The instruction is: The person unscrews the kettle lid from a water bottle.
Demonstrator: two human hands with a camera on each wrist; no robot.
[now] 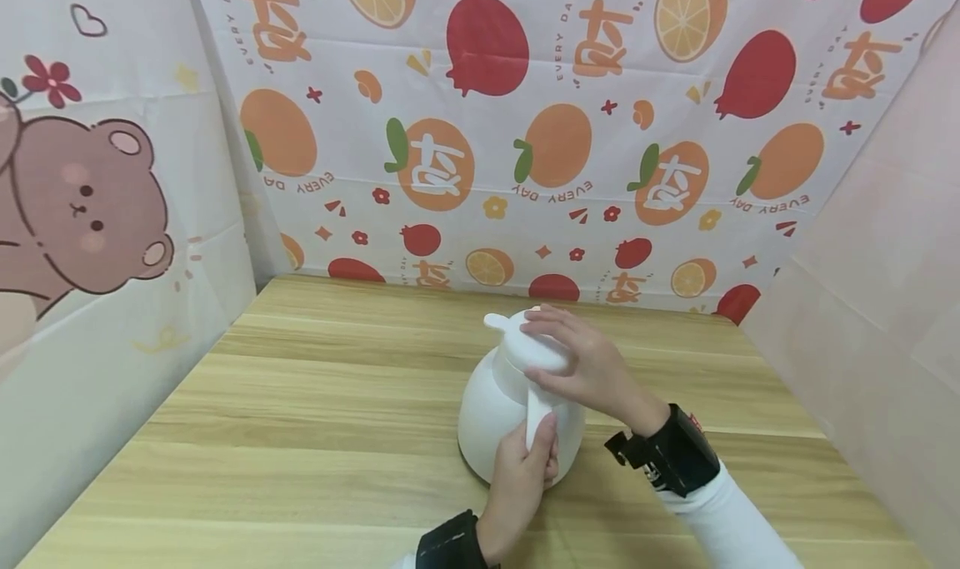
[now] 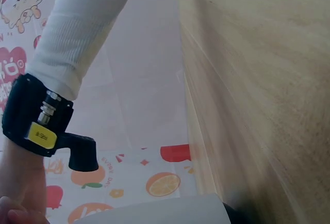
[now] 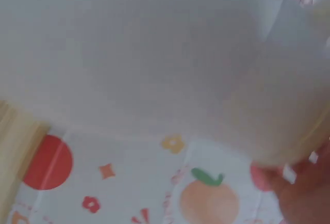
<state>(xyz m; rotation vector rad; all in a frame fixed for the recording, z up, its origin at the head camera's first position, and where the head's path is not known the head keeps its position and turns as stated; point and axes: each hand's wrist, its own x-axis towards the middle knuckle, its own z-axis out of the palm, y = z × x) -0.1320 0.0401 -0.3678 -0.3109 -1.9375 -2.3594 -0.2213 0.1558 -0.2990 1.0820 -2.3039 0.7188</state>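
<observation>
A white thermos jug (image 1: 480, 419) stands upright on the wooden table, its handle (image 1: 536, 411) facing me. My left hand (image 1: 517, 473) grips the lower part of that handle, thumb upward along it. On top, my right hand (image 1: 588, 365) holds the white lid (image 1: 528, 348), with fingers over its far side and thumb near the top of the handle. The spout side points away to the left. In the left wrist view, a strip of the jug (image 2: 165, 211) shows at the bottom. Its pale body (image 3: 129, 53) fills much of the right wrist view, blurred.
The wood-grain table (image 1: 300, 419) extends around the jug on all sides. Behind it hangs a fruit-printed cloth (image 1: 487, 161), and a bear-printed cloth (image 1: 202, 219) is on the left. Both wrists wear black straps with mounts (image 1: 678, 452).
</observation>
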